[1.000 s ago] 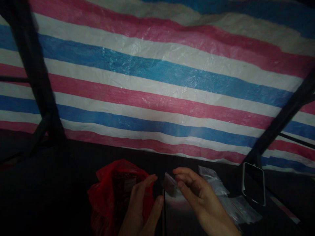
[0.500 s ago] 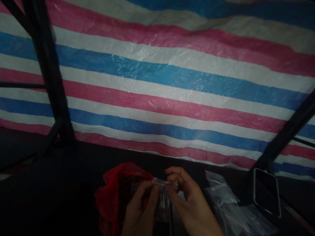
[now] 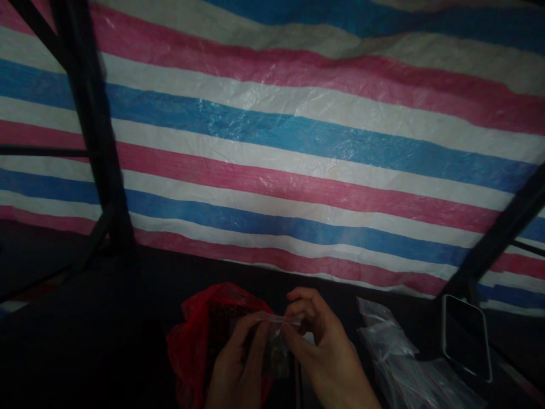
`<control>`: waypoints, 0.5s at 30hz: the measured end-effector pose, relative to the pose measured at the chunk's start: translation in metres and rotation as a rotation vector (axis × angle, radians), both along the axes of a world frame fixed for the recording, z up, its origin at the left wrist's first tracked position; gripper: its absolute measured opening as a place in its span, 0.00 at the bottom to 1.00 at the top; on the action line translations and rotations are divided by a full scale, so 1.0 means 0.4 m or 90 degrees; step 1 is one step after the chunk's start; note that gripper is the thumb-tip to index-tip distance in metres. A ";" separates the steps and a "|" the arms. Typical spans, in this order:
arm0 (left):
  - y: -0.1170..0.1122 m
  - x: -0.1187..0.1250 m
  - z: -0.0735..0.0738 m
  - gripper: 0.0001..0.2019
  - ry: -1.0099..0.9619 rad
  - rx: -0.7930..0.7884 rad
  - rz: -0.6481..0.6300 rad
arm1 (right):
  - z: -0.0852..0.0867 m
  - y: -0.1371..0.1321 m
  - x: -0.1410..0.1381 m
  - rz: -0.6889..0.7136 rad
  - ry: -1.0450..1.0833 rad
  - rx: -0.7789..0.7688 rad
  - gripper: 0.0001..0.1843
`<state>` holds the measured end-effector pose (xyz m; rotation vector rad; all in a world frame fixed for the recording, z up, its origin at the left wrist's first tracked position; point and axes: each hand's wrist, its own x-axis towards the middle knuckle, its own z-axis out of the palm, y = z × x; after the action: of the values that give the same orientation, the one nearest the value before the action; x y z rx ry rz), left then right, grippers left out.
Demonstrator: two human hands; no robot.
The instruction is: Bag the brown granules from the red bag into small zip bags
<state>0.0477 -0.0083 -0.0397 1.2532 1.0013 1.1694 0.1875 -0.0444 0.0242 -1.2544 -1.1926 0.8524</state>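
Between my two hands hangs a small clear zip bag (image 3: 277, 355), with something dark inside that is too dim to name. My left hand (image 3: 240, 360) pinches its top edge on the left between thumb and fingers. On the right, my right hand (image 3: 321, 346) grips the same edge with thumb and forefinger, its other fingers curled. Behind my left hand sits an open red plastic bag (image 3: 191, 346) holding small dark brown pieces (image 3: 219, 326). A thin dark stick-like thing (image 3: 297, 380) shows below the hands, and a pale patch beside it is mostly hidden.
A pile of flat clear zip bags (image 3: 409, 363) lies right of my right hand. Farther right rests a phone (image 3: 466, 338) with a dark screen. Dark metal posts (image 3: 96, 142) stand left and right before a striped plastic sheet (image 3: 298, 176). The table (image 3: 162, 278) is black.
My hands have drawn slightly closer together along the bag's top edge. The whole view has shifted a little, moving the surroundings slightly right and down.
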 end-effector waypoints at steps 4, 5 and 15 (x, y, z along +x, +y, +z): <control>0.003 -0.004 0.002 0.21 0.018 0.015 0.010 | 0.006 0.005 -0.009 0.009 0.008 0.004 0.18; 0.003 -0.004 0.004 0.21 0.022 0.022 0.010 | 0.008 0.005 -0.011 0.011 0.011 0.006 0.17; -0.006 -0.011 0.010 0.20 0.033 0.056 0.028 | -0.011 0.018 -0.033 0.030 0.023 0.037 0.20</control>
<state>0.0431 -0.0107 -0.0357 1.3432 1.0289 1.2312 0.1743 -0.0374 0.0198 -1.1634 -1.2138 0.8660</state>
